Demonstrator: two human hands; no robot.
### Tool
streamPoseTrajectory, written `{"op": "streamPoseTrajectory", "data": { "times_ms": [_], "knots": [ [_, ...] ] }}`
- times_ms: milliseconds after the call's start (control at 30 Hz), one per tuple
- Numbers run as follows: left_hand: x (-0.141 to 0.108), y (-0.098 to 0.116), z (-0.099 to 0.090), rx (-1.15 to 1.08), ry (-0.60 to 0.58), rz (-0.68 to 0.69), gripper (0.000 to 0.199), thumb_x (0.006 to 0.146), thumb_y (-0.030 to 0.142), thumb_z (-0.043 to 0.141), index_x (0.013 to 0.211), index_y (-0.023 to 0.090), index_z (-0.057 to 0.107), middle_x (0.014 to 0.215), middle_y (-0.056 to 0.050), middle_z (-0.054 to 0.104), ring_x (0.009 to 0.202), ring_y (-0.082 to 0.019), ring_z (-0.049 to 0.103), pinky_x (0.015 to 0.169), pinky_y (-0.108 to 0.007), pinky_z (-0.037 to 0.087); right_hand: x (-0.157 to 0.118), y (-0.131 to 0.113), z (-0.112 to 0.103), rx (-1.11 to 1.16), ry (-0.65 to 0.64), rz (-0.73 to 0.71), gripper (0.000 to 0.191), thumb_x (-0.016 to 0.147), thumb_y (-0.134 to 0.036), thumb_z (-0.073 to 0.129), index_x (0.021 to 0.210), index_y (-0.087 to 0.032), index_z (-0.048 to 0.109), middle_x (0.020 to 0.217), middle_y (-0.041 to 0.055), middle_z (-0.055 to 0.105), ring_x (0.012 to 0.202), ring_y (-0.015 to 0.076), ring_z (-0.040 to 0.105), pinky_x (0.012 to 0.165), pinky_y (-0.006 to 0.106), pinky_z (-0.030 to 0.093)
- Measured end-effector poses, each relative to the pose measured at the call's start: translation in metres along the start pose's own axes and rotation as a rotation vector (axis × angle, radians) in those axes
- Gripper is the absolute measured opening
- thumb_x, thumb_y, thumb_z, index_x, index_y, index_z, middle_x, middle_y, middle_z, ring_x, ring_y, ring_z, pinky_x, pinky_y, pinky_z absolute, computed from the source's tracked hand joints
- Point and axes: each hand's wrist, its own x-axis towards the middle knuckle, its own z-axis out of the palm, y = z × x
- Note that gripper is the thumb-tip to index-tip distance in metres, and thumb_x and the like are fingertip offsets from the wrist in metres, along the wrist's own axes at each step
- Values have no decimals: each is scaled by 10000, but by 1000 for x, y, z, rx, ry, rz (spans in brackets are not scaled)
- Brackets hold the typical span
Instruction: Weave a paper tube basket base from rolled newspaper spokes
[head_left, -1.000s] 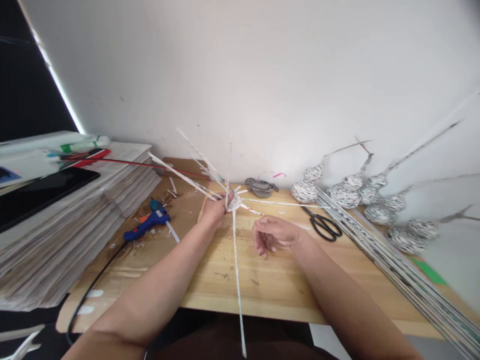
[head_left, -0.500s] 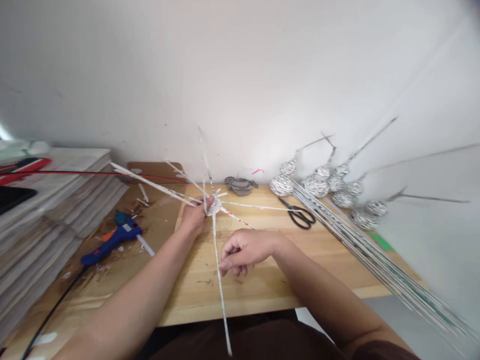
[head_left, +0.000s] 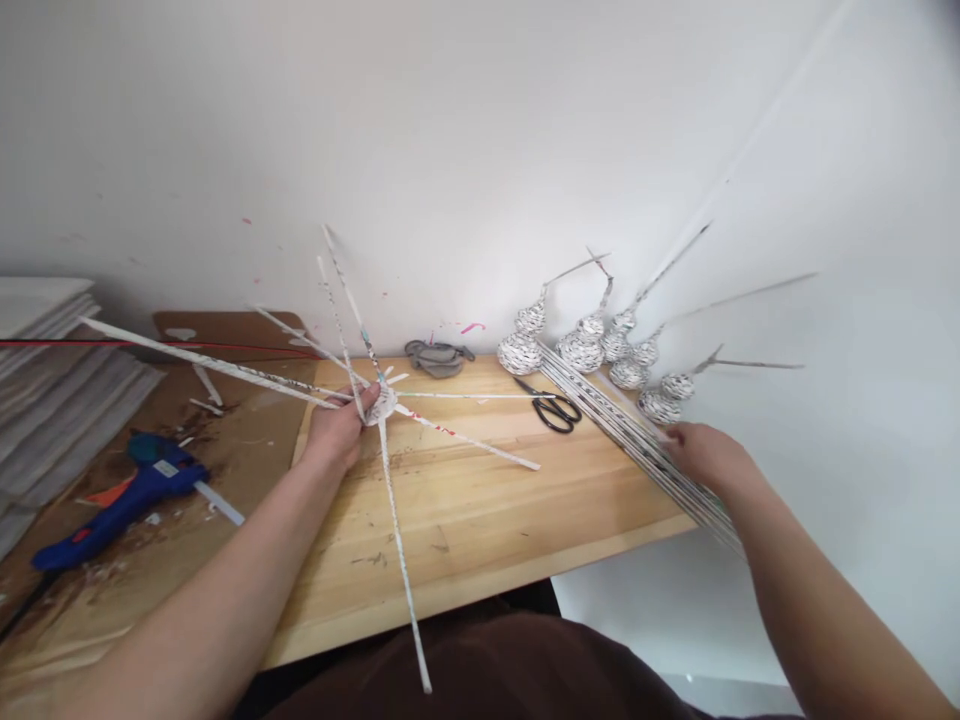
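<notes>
At the bottom centre of the frame is a dark brown garment [head_left: 487,665], and one spoke of a white spider-like piece of rolled printed paper [head_left: 382,402] reaches down over it. In the lower left lies a blue plastic glue gun with a teal nozzle end [head_left: 124,510], a pale stick jutting from its side, on a stained brown cardboard sheet [head_left: 251,435]. Beside it, a pale wooden board [head_left: 487,510] spans the middle.

Left of centre, the left hand [head_left: 337,428] grips the paper piece by its small round hub, fingers closed at its left edge; the spokes fan out on all sides, several rising toward the wall. At the right, the right hand [head_left: 709,458] is lowered onto a bundle of long, thin rolled-paper sticks [head_left: 611,420], fingers curled down; whether they have closed around any stick cannot be told.

Between the hands, nearer the bundle, lie black-handled metal scissors [head_left: 555,412], a spoke's tip reaching over them. Farther off, a crumpled grey item [head_left: 437,358] sits at the foot of the white wall [head_left: 450,150], and right of it stands a row of gourd-shaped woven paper pieces [head_left: 520,352] with long stems.
</notes>
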Motion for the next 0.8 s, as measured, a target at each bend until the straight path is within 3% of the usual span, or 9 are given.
{"op": "streamPoseTrajectory", "data": {
  "times_ms": [133,333,667,733,800],
  "knots": [
    [0,-1,-1,-9,-22,-12,417,376,304,901,641,143,622,587,19,618,528,-98,546,482,-201,391,8,42,21,-40,-143,38,226,825,-281,532,900,-171,714,953,142,728,877,285,661,654,318,412],
    [5,-6,-5,-28,-22,12,398,382,288,901,645,141,641,625,8,643,578,-101,573,538,-202,431,4,39,26,-26,-64,57,197,819,-330,538,872,-192,669,876,122,701,829,274,636,617,319,400],
    [3,-2,-3,-31,-45,17,412,346,305,916,625,147,657,615,-1,645,591,-111,573,564,-215,442,-12,44,-19,-19,25,123,175,863,-337,496,770,-226,596,763,86,672,735,266,607,600,337,404],
    [2,-2,-2,-33,-43,11,408,351,311,916,616,148,652,610,-1,642,584,-110,570,561,-218,440,-22,40,-32,70,35,120,188,861,-354,525,734,-226,579,676,59,657,675,249,604,599,341,416],
    [2,-1,-3,-3,-61,0,405,365,324,914,620,144,655,604,-3,639,570,-107,560,548,-222,433,-37,29,-47,298,49,81,198,852,-400,565,750,-233,590,643,28,657,611,224,605,590,343,438]
  ]
}}
